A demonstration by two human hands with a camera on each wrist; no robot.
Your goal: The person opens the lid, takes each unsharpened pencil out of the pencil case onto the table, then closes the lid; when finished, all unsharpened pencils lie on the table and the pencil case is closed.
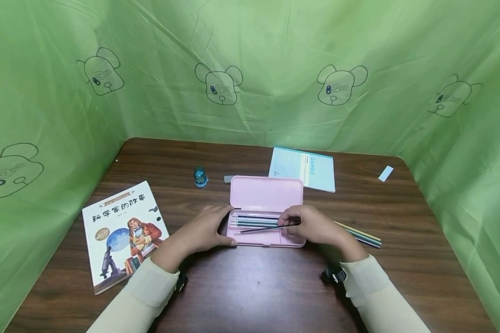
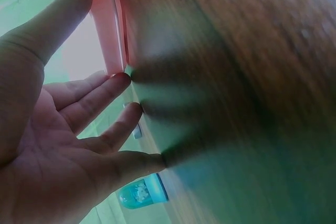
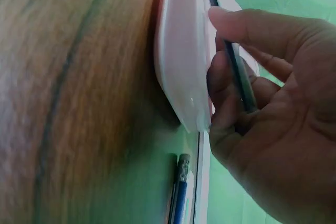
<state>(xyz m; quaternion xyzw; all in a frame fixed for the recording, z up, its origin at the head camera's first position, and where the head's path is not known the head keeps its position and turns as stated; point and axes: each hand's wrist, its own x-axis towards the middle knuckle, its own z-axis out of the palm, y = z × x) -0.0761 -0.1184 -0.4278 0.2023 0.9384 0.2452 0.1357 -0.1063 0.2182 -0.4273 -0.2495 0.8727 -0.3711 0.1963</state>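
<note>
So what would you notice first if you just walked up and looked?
The open pink pencil case in the middle of the brown table. The left hand steadies its left end, and the right hand pinches a dark pencil over it. A picture book lies at the left.

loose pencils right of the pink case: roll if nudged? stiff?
The pencils are slim straight sticks lying flat on the bare table, so a sideways nudge would probably roll them. They look rigid, likely light. The right hand pinches a dark pencil over the pink case without sag.
</note>
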